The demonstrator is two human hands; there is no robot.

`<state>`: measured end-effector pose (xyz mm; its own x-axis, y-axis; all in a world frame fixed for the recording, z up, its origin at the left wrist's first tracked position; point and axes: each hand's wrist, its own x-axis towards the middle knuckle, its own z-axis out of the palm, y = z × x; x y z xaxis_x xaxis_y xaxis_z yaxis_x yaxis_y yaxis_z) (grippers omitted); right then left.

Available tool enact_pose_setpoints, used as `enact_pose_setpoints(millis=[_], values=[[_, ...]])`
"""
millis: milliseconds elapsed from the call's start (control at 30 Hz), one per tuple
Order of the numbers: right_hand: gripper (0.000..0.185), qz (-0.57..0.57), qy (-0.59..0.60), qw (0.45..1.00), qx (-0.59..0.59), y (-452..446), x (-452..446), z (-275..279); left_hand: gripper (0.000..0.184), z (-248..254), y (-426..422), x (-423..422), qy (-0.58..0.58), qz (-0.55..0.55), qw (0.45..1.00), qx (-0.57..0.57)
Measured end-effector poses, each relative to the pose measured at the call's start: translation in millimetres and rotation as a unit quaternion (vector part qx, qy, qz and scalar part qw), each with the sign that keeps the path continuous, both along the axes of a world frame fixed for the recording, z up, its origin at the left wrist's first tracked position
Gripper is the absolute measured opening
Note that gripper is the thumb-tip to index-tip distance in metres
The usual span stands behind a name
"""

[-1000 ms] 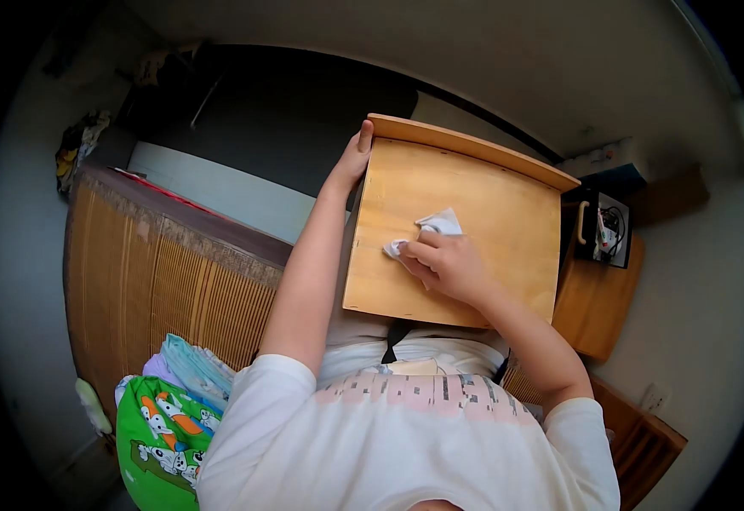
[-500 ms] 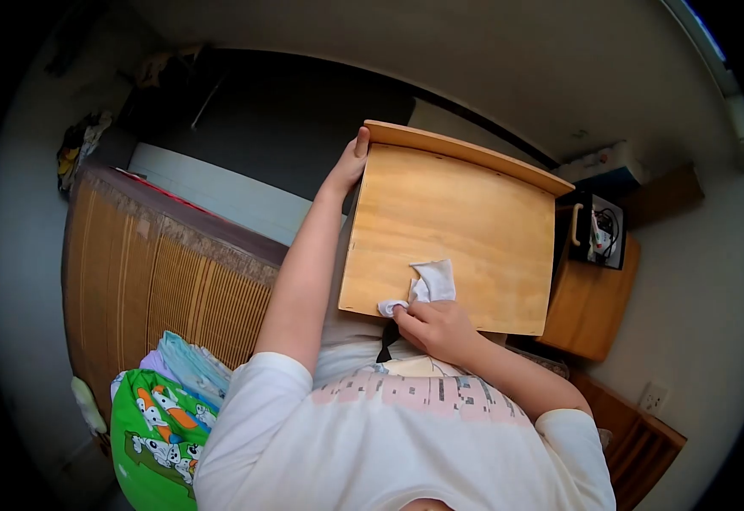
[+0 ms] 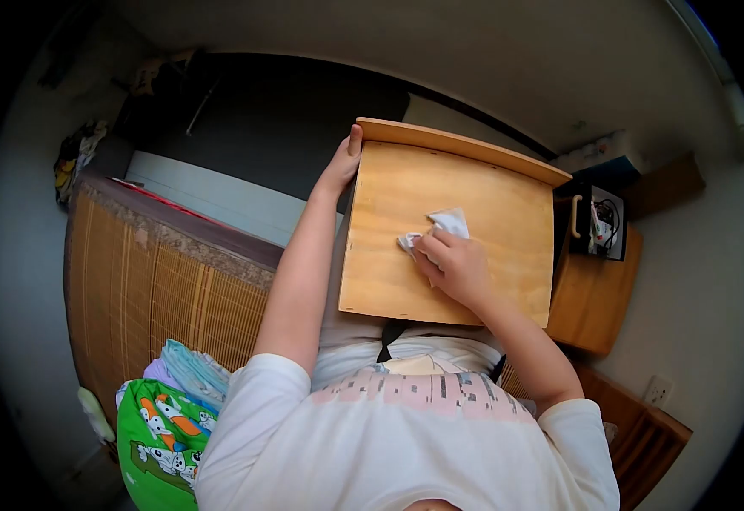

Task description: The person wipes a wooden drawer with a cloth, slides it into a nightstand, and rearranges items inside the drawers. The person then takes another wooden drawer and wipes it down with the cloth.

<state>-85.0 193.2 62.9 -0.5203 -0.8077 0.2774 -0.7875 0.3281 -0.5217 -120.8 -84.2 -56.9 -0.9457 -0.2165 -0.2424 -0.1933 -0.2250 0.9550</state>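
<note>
Drawer-like wooden panel (image 3: 508,213) lies over the lap, its near edge just short of the waist; pale yellow-brown board, smooth, grain in soft bands, small dark fastener marks along the margins. A narrow raised board (image 3: 466,153) of slightly redder wood runs the full length of the far edge, standing up as a lip. Left hand (image 3: 343,163) at the far left corner: arm stretched nearly straight, thumb laid up against the end of the lip, the other fingers mostly hidden behind the edge; grip closed on the corner. Right hand (image 3: 455,266) near the middle of the flat face, elbow bent out, forearm slanting in across the near right part; fingers curled down, pinched about a thin white cloth (image 3: 450,223). Cloth soft and creased: one flat corner spreads beyond the knuckles, a small crumpled wad shows left of the fingertips. To the left, a bamboo mat (image 3: 206,294) of fine parallel slats with a worn, mottled border. To the right, a black box (image 3: 589,243) with a pale curved handle, dark cables inside.
</note>
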Motion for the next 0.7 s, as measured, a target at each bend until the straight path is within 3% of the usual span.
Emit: enact_pose_setpoints(millis=[67,167,267,433,567,700], values=[[0.012,-0.051,0.007,0.999,-0.017,-2.5,-5.2,-2.5,0.106,-1.3,0.6,-1.9,0.003,0.01,1.0,0.009],[0.012,0.057,-0.041,0.997,0.045,23.2,34.2,19.0,0.107,1.0,0.0,0.4,-0.008,0.017,1.0,0.005],[0.012,0.083,-0.055,0.994,0.049,34.0,44.5,20.5,0.107,10.9,4.1,2.1,-0.007,0.032,0.999,0.01],[0.011,-0.082,0.0,0.997,-0.01,-15.7,-22.3,-8.0,0.107,-0.7,0.5,0.9,-0.009,0.005,0.999,0.044],[0.014,0.031,-0.018,0.999,0.026,9.8,22.6,9.4,0.107,8.9,2.1,2.1,-0.015,0.027,0.999,0.013],[0.013,0.023,-0.033,0.999,0.007,5.5,12.3,4.7,0.107,3.7,1.2,0.4,-0.003,0.026,1.0,0.017]])
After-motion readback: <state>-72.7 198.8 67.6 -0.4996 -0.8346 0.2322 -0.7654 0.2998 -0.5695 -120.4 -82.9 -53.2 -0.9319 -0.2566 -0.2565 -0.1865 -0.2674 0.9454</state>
